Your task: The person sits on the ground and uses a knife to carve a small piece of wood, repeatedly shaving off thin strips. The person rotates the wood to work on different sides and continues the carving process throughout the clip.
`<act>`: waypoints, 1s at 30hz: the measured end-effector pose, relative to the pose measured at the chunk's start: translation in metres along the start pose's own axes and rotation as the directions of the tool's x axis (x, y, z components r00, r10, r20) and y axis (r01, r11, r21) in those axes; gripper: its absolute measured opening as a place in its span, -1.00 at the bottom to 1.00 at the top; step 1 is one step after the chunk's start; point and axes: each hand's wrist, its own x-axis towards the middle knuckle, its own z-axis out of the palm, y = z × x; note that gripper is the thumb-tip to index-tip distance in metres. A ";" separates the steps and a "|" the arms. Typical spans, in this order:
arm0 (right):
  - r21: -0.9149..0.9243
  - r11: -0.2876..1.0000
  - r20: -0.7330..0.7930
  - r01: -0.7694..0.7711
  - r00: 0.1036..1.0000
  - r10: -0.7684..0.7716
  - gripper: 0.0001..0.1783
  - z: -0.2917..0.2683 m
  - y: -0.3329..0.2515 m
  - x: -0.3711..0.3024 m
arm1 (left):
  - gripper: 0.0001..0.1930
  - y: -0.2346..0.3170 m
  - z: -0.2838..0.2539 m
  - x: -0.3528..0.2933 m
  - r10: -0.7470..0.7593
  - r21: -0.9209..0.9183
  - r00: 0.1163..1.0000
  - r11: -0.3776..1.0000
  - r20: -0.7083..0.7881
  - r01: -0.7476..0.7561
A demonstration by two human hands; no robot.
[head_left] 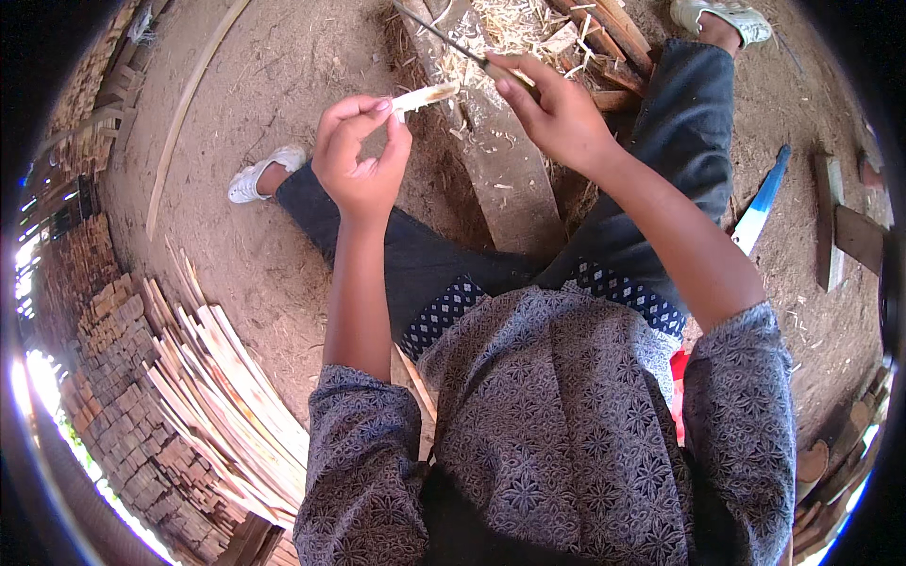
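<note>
Head view: the left hand pinches a short, pale piece of wood between thumb and fingertips, a narrow grip at one end of it. The other end points right and overlaps the left edge of a thick plank, seemingly raised over it. Ragged slivers hang from the underside of the piece. The right hand is closed around the handle of a knife, whose dark, slim blade slants up and left across the plank's far part, apart from the wood piece. Curled shavings heap at the plank's far right edge, with a few scattered toward its near end, which lies between the legs. On the ground, a bundle of pale strips lies beside stacked wooden blocks at the left.
</note>
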 end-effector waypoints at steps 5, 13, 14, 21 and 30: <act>0.083 0.996 0.035 0.035 0.999 -0.038 -0.54 0.028 0.055 0.002 | -0.71 -0.003 0.009 0.005 0.007 -0.064 1.000 0.998 0.000 -0.007; 0.238 0.918 -0.207 0.318 0.940 -0.272 -0.57 0.000 -0.036 -0.004 | -0.73 -0.012 -0.006 -0.009 0.008 -0.069 0.998 0.998 0.059 -0.004; 0.270 0.891 -0.276 0.366 0.915 -0.293 -0.57 0.002 -0.037 -0.009 | -0.73 -0.009 -0.006 -0.009 0.009 -0.080 0.998 0.997 0.062 -0.004; -0.046 0.958 -0.012 0.283 0.959 -0.284 -0.54 0.006 0.003 0.002 | -0.76 -0.010 -0.011 -0.014 -0.053 -0.005 0.998 0.999 -0.021 0.053; -0.190 0.959 0.119 0.212 0.974 -0.192 -0.55 0.005 0.038 0.022 | -0.75 -0.005 0.001 0.002 0.030 0.033 0.999 0.999 -0.025 -0.029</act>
